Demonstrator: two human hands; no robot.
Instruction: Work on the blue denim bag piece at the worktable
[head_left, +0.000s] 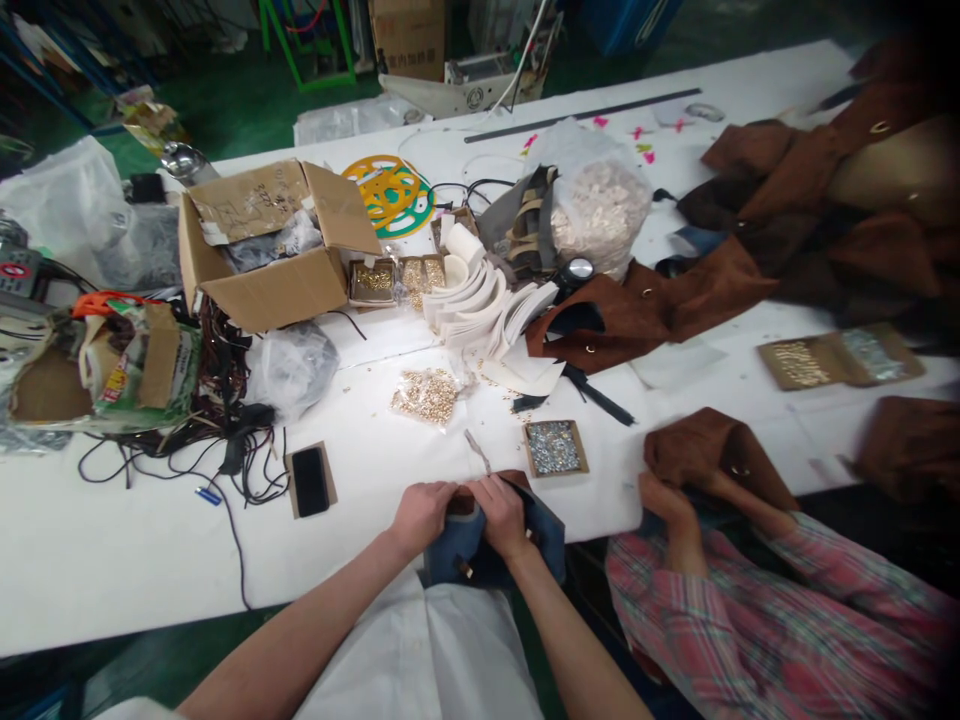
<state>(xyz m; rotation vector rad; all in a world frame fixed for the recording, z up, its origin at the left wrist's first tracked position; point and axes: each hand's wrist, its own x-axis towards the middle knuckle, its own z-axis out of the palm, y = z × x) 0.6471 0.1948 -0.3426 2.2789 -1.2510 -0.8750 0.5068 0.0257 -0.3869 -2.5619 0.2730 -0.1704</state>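
Both hands, left hand [421,513] and right hand [501,512], are closed on a dark blue-and-brown fabric piece [546,535] held between them at the counter [112,560] edge.

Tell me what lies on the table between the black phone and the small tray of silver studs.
In the head view, only bare white table lies between the black phone and the tray of silver studs, besides one thin metal tool.

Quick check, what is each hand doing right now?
Left hand: closed on the dark blue fabric piece at the table edge.
Right hand: closed on the same piece.
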